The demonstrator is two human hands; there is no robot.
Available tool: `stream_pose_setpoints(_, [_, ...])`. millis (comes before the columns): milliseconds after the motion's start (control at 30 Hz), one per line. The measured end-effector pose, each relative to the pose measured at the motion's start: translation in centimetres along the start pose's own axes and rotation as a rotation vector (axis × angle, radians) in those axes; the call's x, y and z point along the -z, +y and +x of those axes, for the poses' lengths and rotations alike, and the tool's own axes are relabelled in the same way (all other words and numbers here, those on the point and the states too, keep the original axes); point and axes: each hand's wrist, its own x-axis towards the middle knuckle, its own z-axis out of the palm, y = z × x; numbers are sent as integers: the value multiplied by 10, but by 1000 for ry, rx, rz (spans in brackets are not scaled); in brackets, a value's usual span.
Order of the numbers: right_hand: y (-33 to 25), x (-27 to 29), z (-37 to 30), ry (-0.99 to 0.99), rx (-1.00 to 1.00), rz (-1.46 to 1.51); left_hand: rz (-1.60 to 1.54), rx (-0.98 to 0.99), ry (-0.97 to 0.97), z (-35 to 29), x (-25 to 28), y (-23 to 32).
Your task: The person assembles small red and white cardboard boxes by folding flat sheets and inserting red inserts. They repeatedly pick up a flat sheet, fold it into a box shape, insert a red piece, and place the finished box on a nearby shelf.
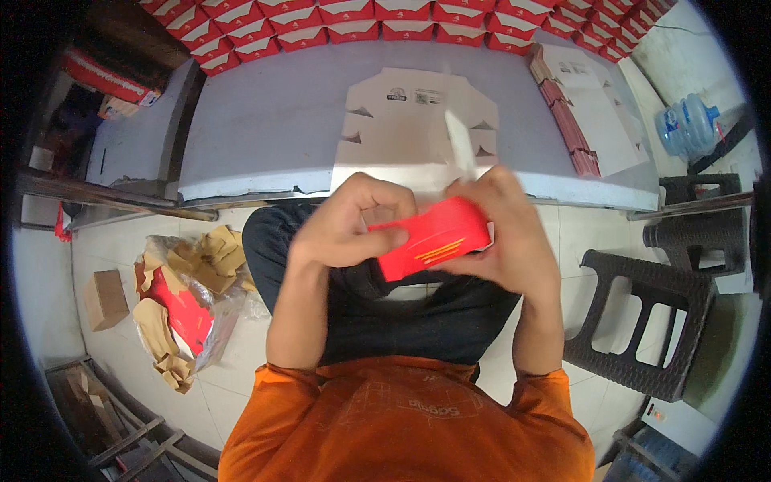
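Over my lap, in front of the table edge, I hold a red cardboard box (438, 234) with thin yellow stripes, its side bent into a curve. My left hand (351, 221) grips its left end, thumb on the red face. My right hand (507, 233) is wrapped round the right end. A blurred white flap (459, 145) sticks up beyond my right hand; whether it belongs to the box I cannot tell. Just past my hands, a flat carton blank (409, 132) lies pale side up on the table, with small dark prints and slits along its sides.
Rows of folded red boxes (353, 30) line the back of the grey table (265, 120). A stack of flat blanks (590, 112) lies at its right. On the floor are a plastic bag with brown paper (201, 265), a small brown carton (106, 300), dark stools (642, 321) and a blue water jug (688, 127).
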Motion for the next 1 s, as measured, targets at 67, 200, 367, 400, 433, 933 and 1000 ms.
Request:
stream_pose_setpoints(67, [26, 24, -9, 50, -103, -72, 136, -121, -148, -8, 23, 7])
stream_pose_setpoints(200, [39, 38, -14, 95, -187, -460, 179, 122, -122, -29, 35, 8])
stream_pose_setpoints(367, [9, -27, 15, 236, 9, 595, -21, -53, 7, 0, -22, 10])
stream_pose_setpoints(400, [22, -27, 13, 256, 55, 633, 87, -31, -47, -1, -24, 11])
stream_pose_setpoints(433, [32, -21, 11, 268, 100, 680, 59, 96, -56, -5, -23, 9])
stream_pose_setpoints(933, [-11, 0, 4, -179, 159, 128, 143, 107, -280, -16, -14, -18])
stream_pose_setpoints(1000, [-18, -7, 7, 107, 70, 89, 266, 218, -275, -7, -24, 9])
